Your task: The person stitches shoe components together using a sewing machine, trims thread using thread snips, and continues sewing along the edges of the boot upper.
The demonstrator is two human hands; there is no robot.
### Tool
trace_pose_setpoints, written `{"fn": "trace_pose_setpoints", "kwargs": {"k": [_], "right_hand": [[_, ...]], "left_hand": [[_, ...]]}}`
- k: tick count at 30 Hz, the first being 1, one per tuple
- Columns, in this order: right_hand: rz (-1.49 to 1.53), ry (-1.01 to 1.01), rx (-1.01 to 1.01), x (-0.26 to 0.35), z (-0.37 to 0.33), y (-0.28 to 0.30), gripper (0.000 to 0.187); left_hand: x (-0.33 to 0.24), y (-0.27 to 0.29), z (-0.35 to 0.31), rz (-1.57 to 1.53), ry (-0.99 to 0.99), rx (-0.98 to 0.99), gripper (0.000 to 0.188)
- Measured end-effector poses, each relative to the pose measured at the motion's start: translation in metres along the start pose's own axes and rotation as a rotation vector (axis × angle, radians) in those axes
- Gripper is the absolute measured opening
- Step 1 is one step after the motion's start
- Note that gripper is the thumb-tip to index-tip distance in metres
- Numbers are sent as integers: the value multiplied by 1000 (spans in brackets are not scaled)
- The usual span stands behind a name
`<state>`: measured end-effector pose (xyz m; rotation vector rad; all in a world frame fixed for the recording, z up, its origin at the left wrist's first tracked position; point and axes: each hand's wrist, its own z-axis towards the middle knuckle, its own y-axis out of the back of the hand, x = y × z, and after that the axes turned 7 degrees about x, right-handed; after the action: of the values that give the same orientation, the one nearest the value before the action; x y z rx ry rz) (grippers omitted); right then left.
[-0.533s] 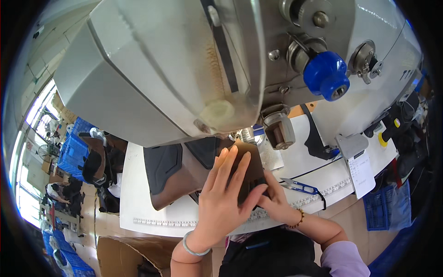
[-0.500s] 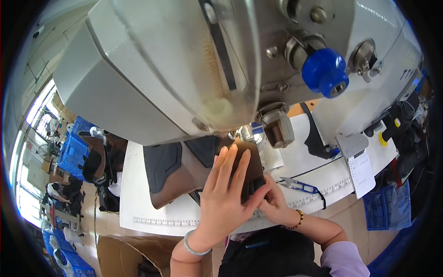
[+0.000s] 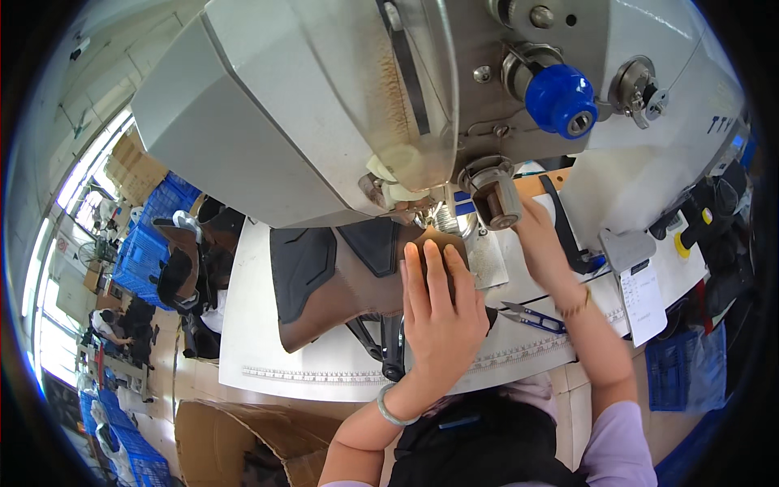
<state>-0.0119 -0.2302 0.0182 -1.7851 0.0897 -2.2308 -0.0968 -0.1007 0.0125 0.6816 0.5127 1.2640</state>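
Note:
My left hand [image 3: 438, 325] lies flat, fingers stretched out, on a brown leather-like piece [image 3: 349, 280] with black panels. The far edge of this piece sits beneath the needle area of a large pale sewing machine [image 3: 268, 122]. Black straps [image 3: 393, 345] hang out from its near side onto the table. My right hand [image 3: 542, 247] reaches up beside the machine head, close to a metal-and-plastic fitting [image 3: 493, 199]. That fitting and some blur hide its fingertips, so I cannot see whether it grips anything. Blue-handled thread snips [image 3: 534, 317] lie near my right forearm.
A measuring scale [image 3: 324, 376] runs along the front of the white table [image 3: 251, 341]. At the right stand a metal plate with a paper slip [image 3: 643, 300] and a blue crate [image 3: 673, 369]. A cardboard box [image 3: 211, 438] and more blue crates [image 3: 146, 260] are at the left.
My right hand has left the near side of the brown piece and moved up and right to the machine head. The left hand stays flat on the piece. The view has shifted slightly.

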Motion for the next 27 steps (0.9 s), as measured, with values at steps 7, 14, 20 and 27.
{"fn": "trace_pose_setpoints", "kwargs": {"k": [7, 14, 20, 27], "right_hand": [[492, -233, 282, 20, 31, -17, 14], [245, -374, -28, 32, 26, -48, 18], [271, -254, -151, 8, 24, -46, 16], [44, -78, -57, -11, 27, -39, 20]], "left_hand": [[-8, -2, 8, 230, -102, -94, 32], [-3, 2, 11, 207, -98, -96, 24], [18, 7, 14, 35, -132, -109, 32], [27, 11, 16, -28, -216, -107, 34]]}}
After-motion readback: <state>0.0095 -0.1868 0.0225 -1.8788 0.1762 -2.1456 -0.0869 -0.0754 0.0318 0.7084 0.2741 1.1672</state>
